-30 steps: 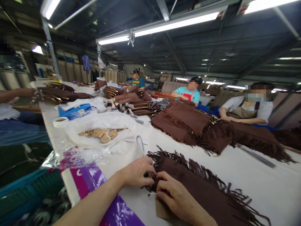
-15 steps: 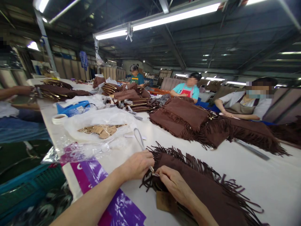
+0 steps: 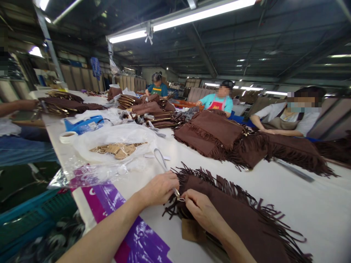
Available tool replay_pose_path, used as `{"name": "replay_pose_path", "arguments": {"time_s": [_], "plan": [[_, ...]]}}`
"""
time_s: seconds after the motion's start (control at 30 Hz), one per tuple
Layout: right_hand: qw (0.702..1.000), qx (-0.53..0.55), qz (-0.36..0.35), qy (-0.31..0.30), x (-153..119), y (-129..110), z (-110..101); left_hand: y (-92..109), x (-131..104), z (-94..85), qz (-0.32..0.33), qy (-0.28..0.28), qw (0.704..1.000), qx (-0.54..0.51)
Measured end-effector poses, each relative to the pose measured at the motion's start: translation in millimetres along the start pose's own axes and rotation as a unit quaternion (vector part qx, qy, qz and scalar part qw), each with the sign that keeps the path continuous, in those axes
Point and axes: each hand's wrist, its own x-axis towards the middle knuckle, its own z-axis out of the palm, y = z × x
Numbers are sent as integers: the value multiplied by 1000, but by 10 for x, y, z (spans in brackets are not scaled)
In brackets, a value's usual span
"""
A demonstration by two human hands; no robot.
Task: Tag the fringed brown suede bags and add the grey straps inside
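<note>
In the head view, we are noting the fringed brown fabric piece (image 3: pixel 236 215) lying beneath and right of the fingers, its long axis running lower-right, the right hand (image 3: pixel 201 208) nearer. Left-hand fingers (image 3: pixel 172 179) are clenching a slim grey looped tool (image 3: pixel 160 159); right-hand fingertips are pinching a white string loop (image 3: pixel 181 199) at its tip, above a brown tag (image 3: pixel 192 230).

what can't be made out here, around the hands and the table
All in the head view:
The middle of the grey strip, hidden by the left hand.
The end of the white string, covered by the fingertips of the right hand.
Any print on the brown tag, too blurred.
The near end of the fringed brown cloth, cut off by the bottom edge.
The dark things in the basket, too blurred.
</note>
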Motion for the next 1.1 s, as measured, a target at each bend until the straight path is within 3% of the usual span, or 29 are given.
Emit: {"name": "replay_pose_path", "arguments": {"time_s": [0.4,0.63,0.8,1.1], "plan": [[1000,5,-9,-4,11,51,34,-17,20,17,1,19,1000,0],[999,20,27,4,24,72,11,-45,-1,26,-12,36,999,-18],[1000,4,-11,12,35,57,43,-46,14,41,-12,44,998,-34],[997,77,-11,-29,37,173,-16,-85,22,56,-11,55,997,-51]]}}
